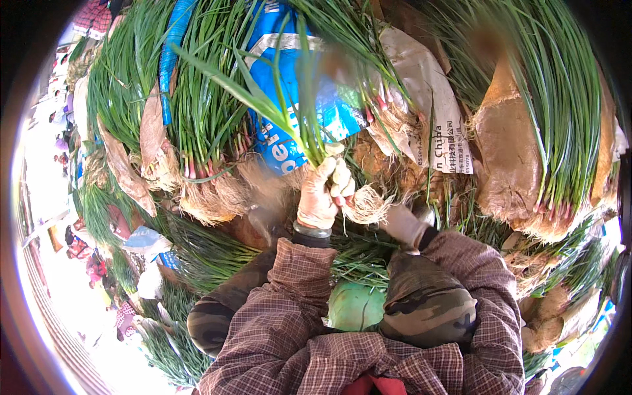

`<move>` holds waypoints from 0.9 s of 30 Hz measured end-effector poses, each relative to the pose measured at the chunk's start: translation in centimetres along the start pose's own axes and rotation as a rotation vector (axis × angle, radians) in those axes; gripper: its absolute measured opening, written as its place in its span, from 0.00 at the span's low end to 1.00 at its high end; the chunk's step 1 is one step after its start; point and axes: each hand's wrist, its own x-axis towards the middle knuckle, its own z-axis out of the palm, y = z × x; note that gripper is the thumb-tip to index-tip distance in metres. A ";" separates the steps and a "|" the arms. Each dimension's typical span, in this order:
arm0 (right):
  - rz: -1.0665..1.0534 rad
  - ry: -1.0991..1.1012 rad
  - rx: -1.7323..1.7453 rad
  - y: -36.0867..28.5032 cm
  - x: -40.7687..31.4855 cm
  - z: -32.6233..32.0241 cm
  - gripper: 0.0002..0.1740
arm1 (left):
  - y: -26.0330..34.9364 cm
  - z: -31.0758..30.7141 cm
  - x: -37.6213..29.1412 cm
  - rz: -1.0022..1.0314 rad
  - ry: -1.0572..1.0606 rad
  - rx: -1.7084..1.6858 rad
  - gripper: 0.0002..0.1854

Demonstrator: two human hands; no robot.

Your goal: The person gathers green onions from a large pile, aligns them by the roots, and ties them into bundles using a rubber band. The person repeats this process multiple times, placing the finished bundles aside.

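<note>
My left hand [318, 195], in what looks like a pale glove, is closed around a small bunch of green onions [307, 131]. Their green leaves point up and away from me, and their stringy roots [368, 205] stick out to the right of the fist. Just right of those roots is my right hand [402, 224], blurred and low near my knee. Its fingers are too smeared to read, and whether it touches the roots is unclear. Beyond the left hand lies a blue printed plastic sack [291, 118], with a few loose green onions [382, 101] to its right.
Piles of green onions with roots towards me stand at the left [212, 113] and right [558, 123], beside brown wrapping [511, 148]. A white printed sack [419, 74] lies between. Cut leaves [360, 256] cover the ground near a green rounded object [355, 306]. Other people are far left.
</note>
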 end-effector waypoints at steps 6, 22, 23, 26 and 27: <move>0.129 0.518 0.660 6.4 0.4 2.4 0.16 | -0.4 -0.2 1.7 0.016 -0.224 -0.106 0.14; 0.424 1.260 0.618 6.7 -3.1 -7.0 0.23 | -7.1 -1.1 5.5 0.003 0.222 0.379 0.09; 0.457 1.219 0.644 6.8 -3.2 -7.1 0.25 | -7.3 -1.2 5.5 -0.029 0.185 0.273 0.10; 0.504 1.290 1.164 8.4 -2.7 -9.1 0.25 | -7.8 -1.3 5.5 -0.001 0.201 0.517 0.06; 0.425 1.208 1.351 8.4 -2.1 -9.4 0.23 | -7.6 -0.2 5.2 -0.021 0.227 0.526 0.06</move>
